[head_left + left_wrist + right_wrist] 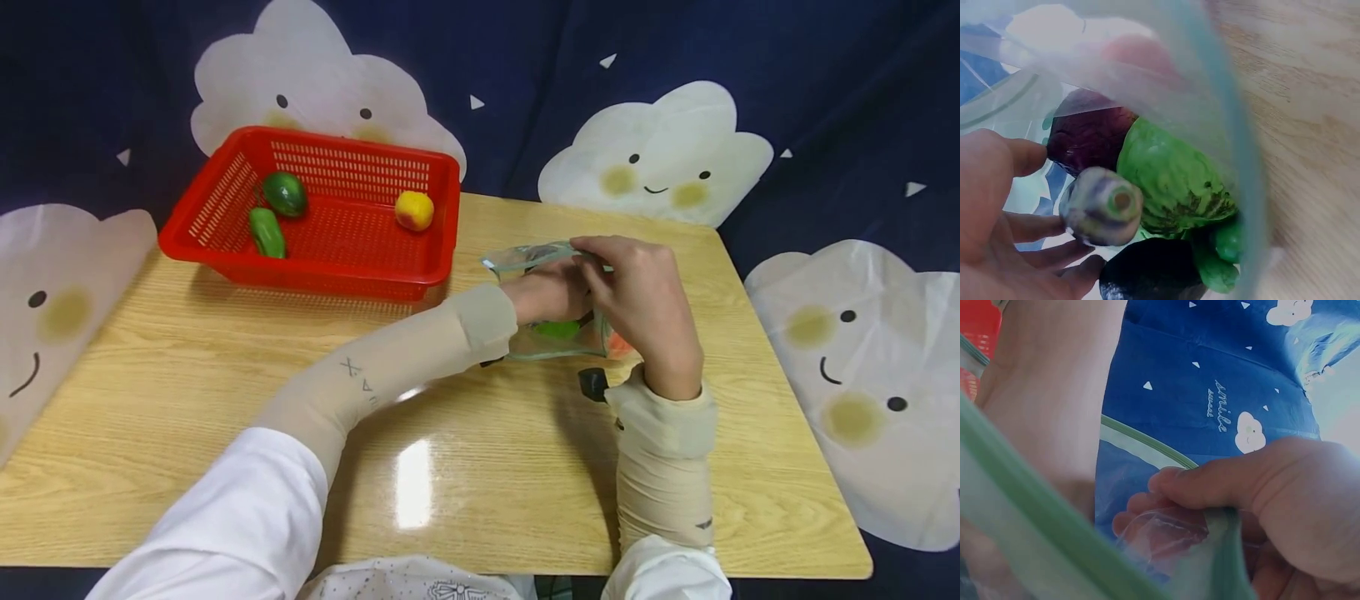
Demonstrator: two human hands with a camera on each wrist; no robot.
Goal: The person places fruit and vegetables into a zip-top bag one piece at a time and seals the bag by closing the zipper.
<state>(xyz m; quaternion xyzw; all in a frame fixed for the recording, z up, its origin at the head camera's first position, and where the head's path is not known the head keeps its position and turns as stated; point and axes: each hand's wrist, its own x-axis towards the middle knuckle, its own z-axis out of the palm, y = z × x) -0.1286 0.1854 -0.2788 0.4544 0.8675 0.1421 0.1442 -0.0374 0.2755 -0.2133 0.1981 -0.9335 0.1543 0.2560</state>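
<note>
My left hand [551,292] reaches inside a clear zip bag [555,354]. In the left wrist view its thumb and fingers stand apart, the fingertips touching a small pale, purple-streaked vegetable [1100,209]. The thumb tip is at the edge of a dark purple, round vegetable [1085,134]. Close by in the bag lie a large bright green one [1169,175], a shiny black one [1150,269] and a smaller green piece [1225,244]. My right hand [645,283] pinches the bag's green-zipped mouth [1147,447] between thumb and fingers.
A red perforated basket [337,275] stands at the back left. In it are a dark green round fruit [285,194], a green pepper [267,232] and a yellow-red peach [414,211]. Something orange-red [618,344] shows at the bag's right side. A cloud-print cloth [510,125] hangs behind.
</note>
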